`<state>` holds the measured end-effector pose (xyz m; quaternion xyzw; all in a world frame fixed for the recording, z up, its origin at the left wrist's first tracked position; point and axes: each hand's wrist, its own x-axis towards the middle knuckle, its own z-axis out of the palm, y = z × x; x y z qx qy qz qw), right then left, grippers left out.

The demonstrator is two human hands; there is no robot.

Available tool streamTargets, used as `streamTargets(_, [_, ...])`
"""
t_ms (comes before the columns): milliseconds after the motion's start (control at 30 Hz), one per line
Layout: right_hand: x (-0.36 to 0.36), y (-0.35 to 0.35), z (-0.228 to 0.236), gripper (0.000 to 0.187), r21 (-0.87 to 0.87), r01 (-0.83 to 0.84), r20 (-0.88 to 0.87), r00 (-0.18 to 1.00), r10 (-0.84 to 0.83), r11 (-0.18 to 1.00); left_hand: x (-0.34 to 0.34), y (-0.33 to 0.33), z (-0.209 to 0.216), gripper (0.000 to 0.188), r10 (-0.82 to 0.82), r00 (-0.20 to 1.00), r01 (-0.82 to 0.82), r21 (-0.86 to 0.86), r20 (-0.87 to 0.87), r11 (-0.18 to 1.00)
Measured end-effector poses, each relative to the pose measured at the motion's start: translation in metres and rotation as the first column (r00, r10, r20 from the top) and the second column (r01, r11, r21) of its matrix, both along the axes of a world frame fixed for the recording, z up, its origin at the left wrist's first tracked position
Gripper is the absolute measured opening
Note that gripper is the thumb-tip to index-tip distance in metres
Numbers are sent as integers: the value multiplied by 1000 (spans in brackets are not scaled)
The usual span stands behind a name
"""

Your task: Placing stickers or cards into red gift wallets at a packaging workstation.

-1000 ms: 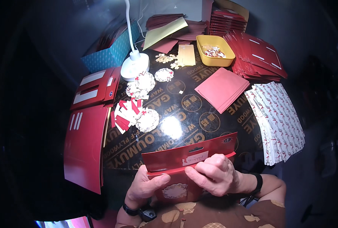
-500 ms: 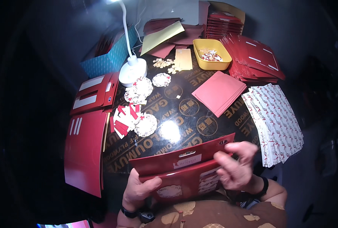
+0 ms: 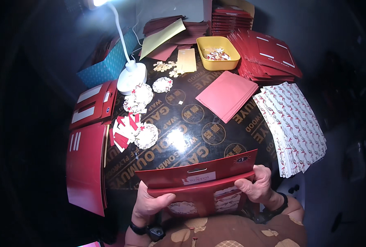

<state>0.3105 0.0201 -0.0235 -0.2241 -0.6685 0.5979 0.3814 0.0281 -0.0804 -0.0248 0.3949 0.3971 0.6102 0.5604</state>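
Note:
Between my two hands is a red cardboard package (image 3: 205, 190) with cut-out windows, held low and close to my body. Its upper flap stands raised and has a hang slot and a white label. Through the windows show a scalloped white piece and patterned white paper. My left hand (image 3: 152, 202) grips the left side, thumb on the front. Opposite it, my right hand (image 3: 255, 185) grips the right side, thumb also on the front. The fingers behind the package are hidden.
Left are flat red folders (image 3: 86, 164), scalloped round tags (image 3: 146, 136) and a white lamp (image 3: 131, 78). Pink envelopes (image 3: 227, 95) lie centrally; a yellow tub (image 3: 218, 65) stands behind. Right are patterned sheets (image 3: 296, 127) and stacked red packages (image 3: 271, 53). A teal box (image 3: 104, 66) stands far left.
My right hand, earlier raised with fingers spread at the flap's right end, now grips the package's right side. The flap's right corner is uncovered. The whole view has shifted slightly.

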Motion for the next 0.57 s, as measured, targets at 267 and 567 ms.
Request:
streamTargets(267, [-8,3,0,22,-333,37,-286,948,-138,942,2,12,21,38,-51,996,45,-92,-67,995])
streamTargets(567, [-7,28,4,29,-170,157,-137,974,-181,973,-5,43,41,42,-21,997,12,-126,-72,992])
